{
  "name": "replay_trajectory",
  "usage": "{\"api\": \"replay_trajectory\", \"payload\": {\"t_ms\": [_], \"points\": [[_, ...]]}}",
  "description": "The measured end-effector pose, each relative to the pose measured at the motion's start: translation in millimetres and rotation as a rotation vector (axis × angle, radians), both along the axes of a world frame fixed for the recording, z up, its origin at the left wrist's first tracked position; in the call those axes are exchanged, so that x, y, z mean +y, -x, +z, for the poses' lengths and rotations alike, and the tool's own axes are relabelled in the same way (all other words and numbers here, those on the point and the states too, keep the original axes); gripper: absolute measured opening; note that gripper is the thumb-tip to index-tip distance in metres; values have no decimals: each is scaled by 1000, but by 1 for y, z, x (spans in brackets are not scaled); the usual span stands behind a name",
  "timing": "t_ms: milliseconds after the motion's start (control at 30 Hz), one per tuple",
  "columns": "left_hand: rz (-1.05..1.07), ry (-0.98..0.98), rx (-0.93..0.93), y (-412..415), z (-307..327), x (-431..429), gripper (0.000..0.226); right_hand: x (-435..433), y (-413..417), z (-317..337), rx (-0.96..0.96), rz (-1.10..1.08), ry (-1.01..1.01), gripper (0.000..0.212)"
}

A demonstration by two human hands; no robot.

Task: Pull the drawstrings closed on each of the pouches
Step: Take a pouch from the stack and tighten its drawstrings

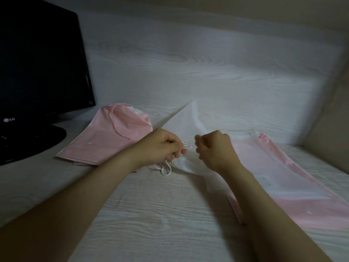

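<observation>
Fingers are curled; cord is pinched by left hand; right hand is fisted, hold unclear; desk is dimly lit.

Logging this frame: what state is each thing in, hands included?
left hand: pinching the white drawstring.
right hand: curled, gripping the white pouch by its mouth.
white pouch: mouth bunched between the hands, body lifted.
left pink pouch: mouth gathered, cord lying across it.
right pink pouch: flat, mouth not gathered.
monitor: screen dark.
</observation>
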State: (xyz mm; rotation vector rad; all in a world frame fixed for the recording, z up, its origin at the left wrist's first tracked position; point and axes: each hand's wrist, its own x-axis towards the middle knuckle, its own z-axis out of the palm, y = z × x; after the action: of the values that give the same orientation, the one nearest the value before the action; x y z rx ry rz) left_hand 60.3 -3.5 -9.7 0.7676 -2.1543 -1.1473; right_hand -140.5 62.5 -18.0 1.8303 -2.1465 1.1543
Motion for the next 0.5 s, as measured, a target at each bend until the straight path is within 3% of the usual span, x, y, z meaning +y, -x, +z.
{"api": "replay_trajectory", "payload": {"t_ms": [167,333,500], "points": [[26,-20,26,0,1,-3,24,9,-18,10,-85,260,109,17],[45,-74,58,-2,3,-4,24,13,-24,12,18,326,121,15],[53,-98,82,-1,4,-3,21,18,-29,14,-80,338,134,25]]}}
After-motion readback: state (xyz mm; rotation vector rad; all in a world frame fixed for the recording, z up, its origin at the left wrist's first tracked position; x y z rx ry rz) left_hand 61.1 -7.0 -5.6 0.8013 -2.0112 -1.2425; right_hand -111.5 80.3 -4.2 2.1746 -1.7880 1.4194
